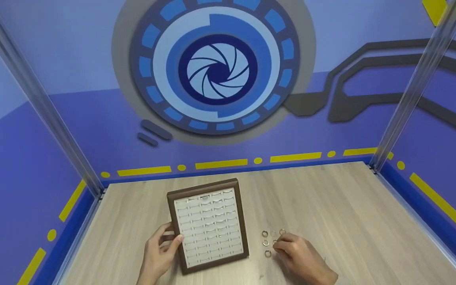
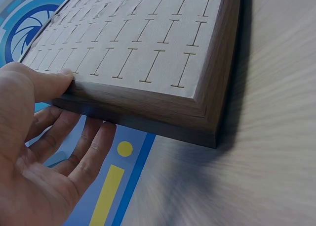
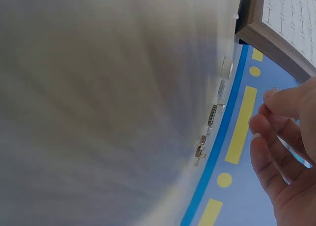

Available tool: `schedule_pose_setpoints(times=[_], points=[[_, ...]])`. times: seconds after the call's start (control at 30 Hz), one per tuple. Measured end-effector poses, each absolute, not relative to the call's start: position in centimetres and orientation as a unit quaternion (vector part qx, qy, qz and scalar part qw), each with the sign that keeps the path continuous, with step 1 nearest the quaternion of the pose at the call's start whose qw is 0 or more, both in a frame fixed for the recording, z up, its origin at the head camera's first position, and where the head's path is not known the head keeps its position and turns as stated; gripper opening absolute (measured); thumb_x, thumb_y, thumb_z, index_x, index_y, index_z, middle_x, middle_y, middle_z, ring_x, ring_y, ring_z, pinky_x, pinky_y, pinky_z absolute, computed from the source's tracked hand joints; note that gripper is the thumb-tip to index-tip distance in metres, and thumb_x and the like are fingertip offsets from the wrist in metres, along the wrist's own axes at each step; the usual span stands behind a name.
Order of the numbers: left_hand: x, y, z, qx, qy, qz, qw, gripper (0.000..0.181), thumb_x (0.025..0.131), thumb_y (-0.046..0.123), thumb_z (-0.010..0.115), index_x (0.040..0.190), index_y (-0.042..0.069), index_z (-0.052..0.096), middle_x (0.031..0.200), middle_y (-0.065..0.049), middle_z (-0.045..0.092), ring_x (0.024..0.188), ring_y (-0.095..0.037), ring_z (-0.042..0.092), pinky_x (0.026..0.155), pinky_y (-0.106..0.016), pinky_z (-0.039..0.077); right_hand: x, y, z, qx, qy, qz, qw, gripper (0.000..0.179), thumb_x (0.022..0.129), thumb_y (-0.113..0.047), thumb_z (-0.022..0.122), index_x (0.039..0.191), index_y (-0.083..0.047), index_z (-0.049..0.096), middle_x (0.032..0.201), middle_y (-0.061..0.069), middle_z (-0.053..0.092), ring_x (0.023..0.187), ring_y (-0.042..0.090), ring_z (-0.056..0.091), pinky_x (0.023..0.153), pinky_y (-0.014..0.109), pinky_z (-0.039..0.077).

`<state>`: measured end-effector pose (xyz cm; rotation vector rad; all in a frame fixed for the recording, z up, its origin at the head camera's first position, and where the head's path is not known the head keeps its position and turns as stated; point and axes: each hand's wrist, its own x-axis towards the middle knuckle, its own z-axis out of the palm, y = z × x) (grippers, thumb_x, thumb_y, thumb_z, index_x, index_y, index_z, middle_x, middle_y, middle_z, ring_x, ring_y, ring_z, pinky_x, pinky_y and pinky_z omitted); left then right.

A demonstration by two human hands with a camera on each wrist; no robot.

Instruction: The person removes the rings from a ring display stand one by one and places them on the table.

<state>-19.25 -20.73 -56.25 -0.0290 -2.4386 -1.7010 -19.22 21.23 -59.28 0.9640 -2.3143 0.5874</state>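
My left hand (image 1: 158,251) grips the left edge of a brown wood-framed ring display tray (image 1: 245,221), thumb on the upper face and fingers at the underside. Its pale pad (image 2: 163,67) has rows of slits, and several rings (image 1: 205,197) sit in the slits towards the far end. To the right of the tray, my right hand (image 1: 303,257) is low over the table with thumb and index finger brought together. A tiny glint of a ring (image 3: 275,88) shows at the thumb tip. Loose rings (image 1: 268,253) lie beside the fingertips.
The light wood table (image 1: 342,206) runs back to a blue panel wall (image 1: 93,130) with yellow marks. Metal posts (image 1: 406,79) stand at the back corners. More loose rings (image 3: 212,115) lie grouped between the tray and my right hand.
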Motion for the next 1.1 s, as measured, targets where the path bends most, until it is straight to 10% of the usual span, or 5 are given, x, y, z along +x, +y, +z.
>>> schedule_pose_setpoints(times=[1.1], points=[[-19.3, -20.73, -56.11, -0.003, -0.815, -0.574, 0.08, 0.051, 0.098, 0.024, 0.081, 0.142, 0.005, 0.062, 0.129, -0.015, 0.068, 0.108, -0.025, 0.072, 0.086, -0.029, 0.066, -19.34, 21.84, -59.54, 0.309, -0.916, 0.225, 0.121, 0.016, 0.087, 0.001, 0.083, 0.09, -0.015, 0.086, 0.09, -0.003, 0.077, 0.084, 0.008, 0.072, 0.07, 0.025, 0.063]])
